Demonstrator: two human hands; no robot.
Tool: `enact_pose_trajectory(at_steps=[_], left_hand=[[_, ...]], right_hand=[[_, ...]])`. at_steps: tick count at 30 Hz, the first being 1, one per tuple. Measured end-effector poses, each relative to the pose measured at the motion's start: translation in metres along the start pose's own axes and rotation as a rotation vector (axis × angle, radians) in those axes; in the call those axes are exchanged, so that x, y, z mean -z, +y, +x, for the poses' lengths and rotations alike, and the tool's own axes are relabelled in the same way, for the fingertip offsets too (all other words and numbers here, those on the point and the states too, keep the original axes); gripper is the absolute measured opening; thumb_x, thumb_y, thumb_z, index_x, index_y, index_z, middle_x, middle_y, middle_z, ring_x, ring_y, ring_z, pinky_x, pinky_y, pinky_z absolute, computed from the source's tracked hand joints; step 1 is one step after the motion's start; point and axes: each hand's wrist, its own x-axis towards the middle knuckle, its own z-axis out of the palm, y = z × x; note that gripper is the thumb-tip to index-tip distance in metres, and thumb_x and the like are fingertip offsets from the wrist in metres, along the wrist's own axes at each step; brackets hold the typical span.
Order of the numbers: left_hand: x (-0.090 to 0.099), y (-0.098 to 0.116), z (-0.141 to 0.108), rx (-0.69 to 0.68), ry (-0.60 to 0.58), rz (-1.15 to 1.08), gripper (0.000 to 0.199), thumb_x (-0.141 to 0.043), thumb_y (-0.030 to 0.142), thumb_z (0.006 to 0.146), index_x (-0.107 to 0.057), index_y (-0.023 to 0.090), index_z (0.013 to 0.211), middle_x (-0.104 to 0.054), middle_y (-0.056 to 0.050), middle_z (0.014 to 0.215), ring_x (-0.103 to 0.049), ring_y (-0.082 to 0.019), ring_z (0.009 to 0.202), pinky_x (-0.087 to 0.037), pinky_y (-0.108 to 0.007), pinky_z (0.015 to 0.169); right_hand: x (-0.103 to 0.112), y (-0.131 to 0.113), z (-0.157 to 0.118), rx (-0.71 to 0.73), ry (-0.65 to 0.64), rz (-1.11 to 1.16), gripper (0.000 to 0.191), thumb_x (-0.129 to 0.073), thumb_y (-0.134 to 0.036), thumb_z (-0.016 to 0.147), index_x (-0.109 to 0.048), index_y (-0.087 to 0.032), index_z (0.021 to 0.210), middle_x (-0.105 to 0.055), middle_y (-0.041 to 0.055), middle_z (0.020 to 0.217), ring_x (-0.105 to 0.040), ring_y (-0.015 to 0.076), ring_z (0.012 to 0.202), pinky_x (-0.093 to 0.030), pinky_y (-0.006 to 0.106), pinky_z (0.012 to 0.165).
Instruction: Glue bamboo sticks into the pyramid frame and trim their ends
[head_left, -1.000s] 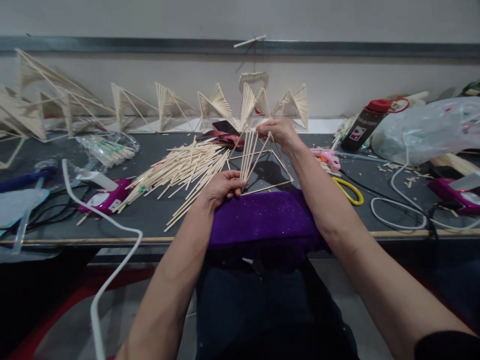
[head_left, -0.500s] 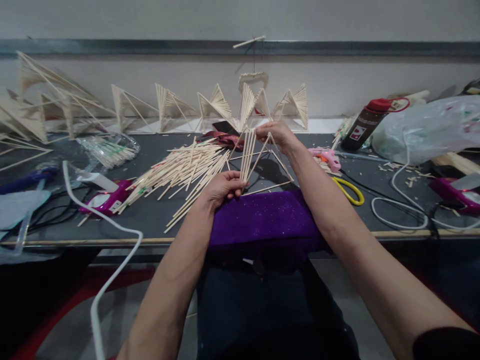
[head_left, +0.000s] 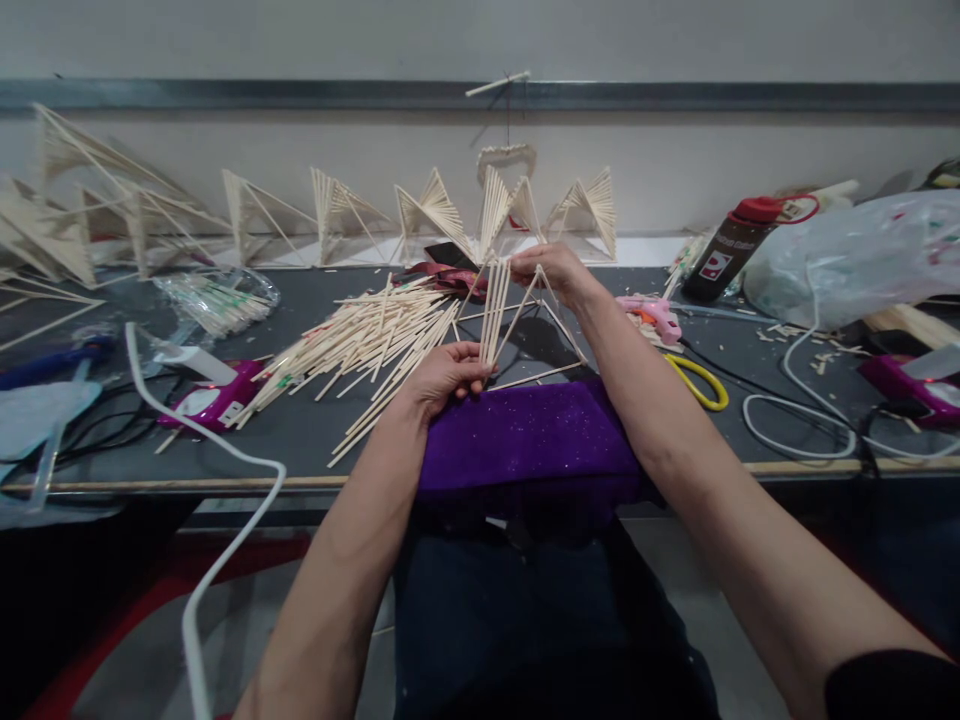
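Note:
A small frame of thin wooden sticks (head_left: 496, 312) stands on the table in front of me, with several sticks side by side on its left face and a triangular opening on its right. My left hand (head_left: 452, 376) pinches the lower end of those side-by-side sticks. At their upper end, my right hand (head_left: 550, 270) has its fingers closed on the top of the frame; its fingertips are partly hidden. Below the frame a purple glittery cloth (head_left: 525, 435) lies over the table edge and my lap. Left of the frame spreads a pile of loose wooden sticks (head_left: 375, 335).
Several finished stick structures (head_left: 431, 212) line the wall. To the right are a pink glue gun (head_left: 654, 314), yellow-handled scissors (head_left: 697, 383), a dark bottle (head_left: 727, 250) and a plastic bag (head_left: 862, 255). A white cable (head_left: 247, 462) hangs over the left front edge near a magenta device (head_left: 214, 400).

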Motion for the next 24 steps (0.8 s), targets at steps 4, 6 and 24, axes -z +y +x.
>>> enact_pose_trajectory(at_steps=[4, 6, 24], left_hand=[[0.000, 0.000, 0.000, -0.001, -0.005, 0.005, 0.024, -0.076, 0.019, 0.064, -0.065, 0.010, 0.083, -0.060, 0.001, 0.057, -0.049, -0.003, 0.042, -0.024, -0.012, 0.033], [0.000, 0.000, 0.000, 0.001, -0.001, 0.005, 0.023, -0.076, 0.018, 0.064, -0.065, 0.010, 0.083, -0.060, 0.001, 0.057, -0.049, -0.003, 0.042, -0.025, -0.012, 0.033], [0.002, -0.003, 0.000, -0.031, 0.005, 0.003, 0.018, -0.071, 0.021, 0.070, -0.066, 0.010, 0.084, -0.067, -0.004, 0.070, -0.053, -0.004, 0.046, -0.030, -0.013, 0.034]], right_hand=[[0.005, 0.005, 0.003, 0.049, -0.050, -0.009, 0.010, -0.067, -0.013, 0.073, -0.068, -0.015, 0.063, -0.061, 0.0000, 0.055, -0.053, 0.0083, 0.052, -0.044, 0.022, 0.055], [0.007, 0.007, 0.006, 0.050, -0.071, -0.026, 0.009, -0.067, -0.014, 0.073, -0.069, -0.015, 0.064, -0.062, 0.0002, 0.056, -0.054, 0.0085, 0.051, -0.045, 0.023, 0.057], [0.005, -0.001, -0.001, 0.022, -0.080, -0.083, 0.010, -0.061, -0.010, 0.076, -0.067, -0.009, 0.068, -0.055, -0.0005, 0.051, -0.049, 0.0073, 0.049, -0.040, 0.023, 0.055]])
